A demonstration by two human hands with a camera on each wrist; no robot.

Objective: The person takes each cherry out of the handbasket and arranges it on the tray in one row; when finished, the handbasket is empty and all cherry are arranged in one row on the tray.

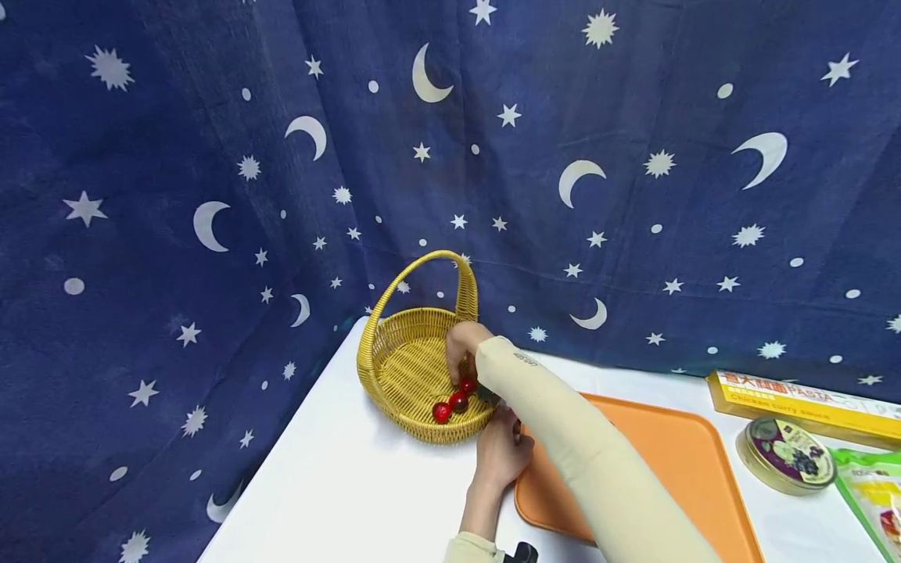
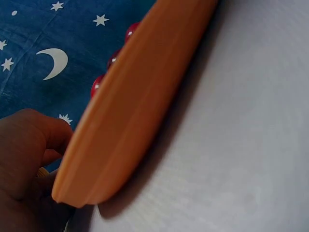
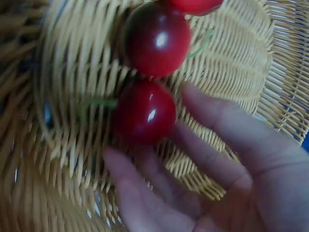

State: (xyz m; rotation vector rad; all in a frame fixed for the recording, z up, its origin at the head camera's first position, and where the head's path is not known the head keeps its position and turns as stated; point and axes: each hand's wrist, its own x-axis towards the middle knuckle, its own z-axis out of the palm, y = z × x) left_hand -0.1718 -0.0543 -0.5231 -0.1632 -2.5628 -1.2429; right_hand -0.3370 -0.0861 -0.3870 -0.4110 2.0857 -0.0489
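My right hand (image 1: 464, 348) reaches into the yellow woven basket (image 1: 404, 367). In the right wrist view its fingers are spread loosely around one shiny red cherry (image 3: 146, 112), a gap showing beside the upper fingertip. Next to that lies a darker red cherry (image 3: 158, 41), and a third cherry (image 1: 441, 412) sits nearer the basket's front. Green stems show on two of them. My left hand (image 1: 503, 447), fingers curled, holds the basket's near right rim, close to the corner of the orange tray (image 1: 676, 453); its fingertips are largely hidden.
Over the tray's edge in the left wrist view several red round things (image 2: 96, 86) peek out. Right of the tray lie a yellow pasta box (image 1: 795, 410), a round tin (image 1: 786, 456) and a green-edged packet (image 1: 876, 496). A blue star-and-moon curtain (image 1: 535, 141) hangs behind the white table (image 1: 331, 469).
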